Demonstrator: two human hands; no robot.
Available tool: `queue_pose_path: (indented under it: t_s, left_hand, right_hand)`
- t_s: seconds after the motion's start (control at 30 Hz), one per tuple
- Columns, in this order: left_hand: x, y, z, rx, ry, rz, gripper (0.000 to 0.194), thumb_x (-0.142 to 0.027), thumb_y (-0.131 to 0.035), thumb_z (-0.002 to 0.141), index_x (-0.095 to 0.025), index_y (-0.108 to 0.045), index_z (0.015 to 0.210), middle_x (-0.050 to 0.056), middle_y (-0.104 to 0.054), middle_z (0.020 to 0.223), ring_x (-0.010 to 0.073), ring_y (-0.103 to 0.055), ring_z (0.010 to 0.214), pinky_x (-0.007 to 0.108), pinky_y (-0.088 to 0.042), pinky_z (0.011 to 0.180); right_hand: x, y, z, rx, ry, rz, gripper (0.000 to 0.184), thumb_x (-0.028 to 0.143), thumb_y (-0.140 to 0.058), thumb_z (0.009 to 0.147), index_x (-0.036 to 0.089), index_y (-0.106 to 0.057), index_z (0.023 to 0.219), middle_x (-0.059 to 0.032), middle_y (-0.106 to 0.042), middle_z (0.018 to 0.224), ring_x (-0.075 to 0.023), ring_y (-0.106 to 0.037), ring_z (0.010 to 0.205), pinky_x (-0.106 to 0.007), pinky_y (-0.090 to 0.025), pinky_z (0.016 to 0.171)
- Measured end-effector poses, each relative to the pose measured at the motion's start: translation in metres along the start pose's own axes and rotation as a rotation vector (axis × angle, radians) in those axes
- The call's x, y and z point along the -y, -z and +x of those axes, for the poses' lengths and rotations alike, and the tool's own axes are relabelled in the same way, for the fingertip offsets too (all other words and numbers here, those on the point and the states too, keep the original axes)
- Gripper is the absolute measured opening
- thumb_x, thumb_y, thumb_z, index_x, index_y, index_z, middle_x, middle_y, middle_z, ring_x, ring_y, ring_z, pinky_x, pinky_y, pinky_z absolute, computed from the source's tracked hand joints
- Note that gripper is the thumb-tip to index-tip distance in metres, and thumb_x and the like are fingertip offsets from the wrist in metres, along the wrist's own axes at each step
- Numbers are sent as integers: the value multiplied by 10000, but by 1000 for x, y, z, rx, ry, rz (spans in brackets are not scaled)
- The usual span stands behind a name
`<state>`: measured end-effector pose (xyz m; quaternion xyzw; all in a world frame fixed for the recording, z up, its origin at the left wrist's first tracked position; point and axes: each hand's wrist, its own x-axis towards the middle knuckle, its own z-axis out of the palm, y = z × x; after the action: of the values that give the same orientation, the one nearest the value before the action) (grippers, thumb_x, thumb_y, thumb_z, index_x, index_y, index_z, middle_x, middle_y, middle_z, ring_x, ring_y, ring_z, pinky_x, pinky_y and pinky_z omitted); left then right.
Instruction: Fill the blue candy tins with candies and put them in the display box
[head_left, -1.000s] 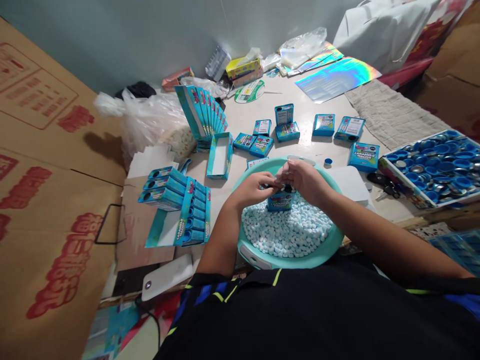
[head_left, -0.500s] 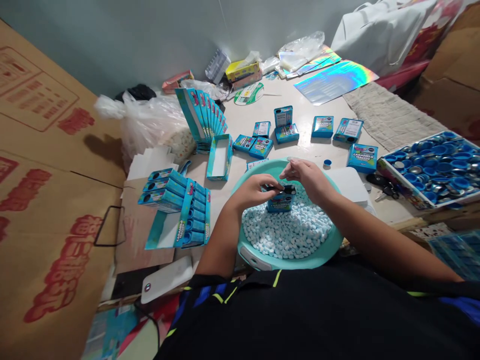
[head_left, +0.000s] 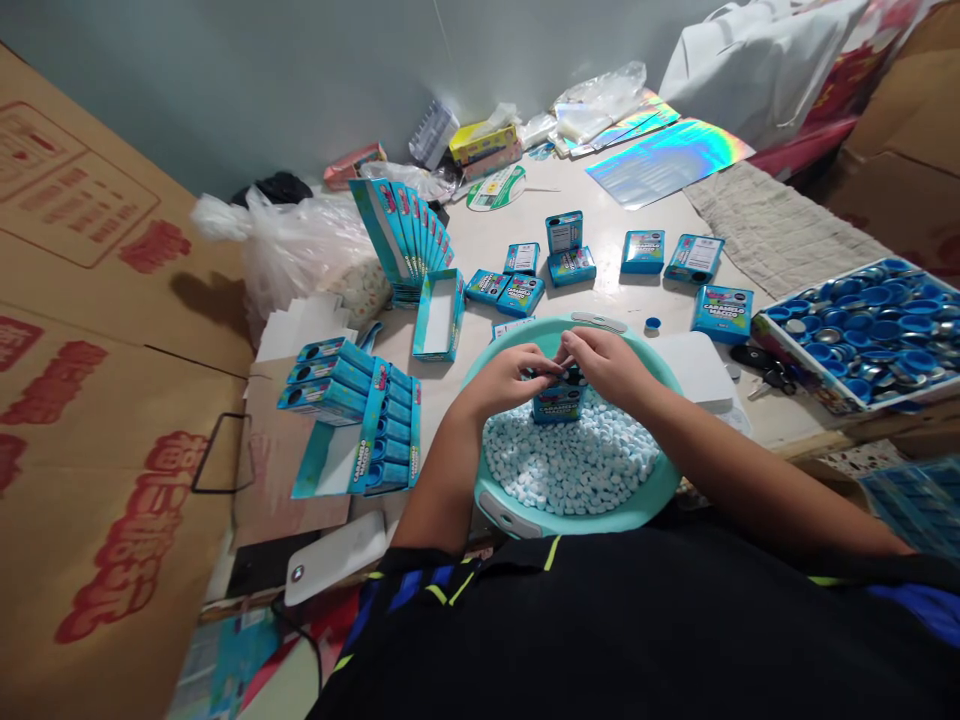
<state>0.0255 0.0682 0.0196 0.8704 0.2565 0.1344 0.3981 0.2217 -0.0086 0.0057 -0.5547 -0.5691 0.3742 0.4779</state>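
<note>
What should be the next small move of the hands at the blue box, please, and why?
Probably steady the blue box with the left hand while the right hand works gently at its top. Both hands' fingers meet there, and the box seems to stand on loose pale pieces in the basin, which could shift under pressure.

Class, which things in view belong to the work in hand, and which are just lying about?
Likely the work:
- left hand and right hand, at the blue box
- white and pale-blue pellets
- turquoise tub
- blue caps

Apparently lying about:
- keys
- green-and-white fan
</note>
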Motion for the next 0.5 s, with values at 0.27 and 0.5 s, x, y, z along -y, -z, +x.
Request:
queue_pose_path:
  t_s: [0.27,0.5]
  left_hand:
    - [-1,0,0,-1,5,-21,206,-182,-657,909,-179,-827,1027,45,-673,928,150,-641,828,290,-509,746]
    - [-4,0,1,-26,6,22,174,-232,-670,932,-177,-821,1000,43,-678,890,152,-626,795,286,-489,713]
  right_hand:
    - [0,-1,0,51,9,14,537,599,-377,1056,254,-659,757,-59,-714,818,-251,-649,829,-411,-475,816]
    - [0,-2,-1,99,6,79,582,705,-370,1029,259,-675,813,-57,-720,875,-258,-665,891,-417,-499,872]
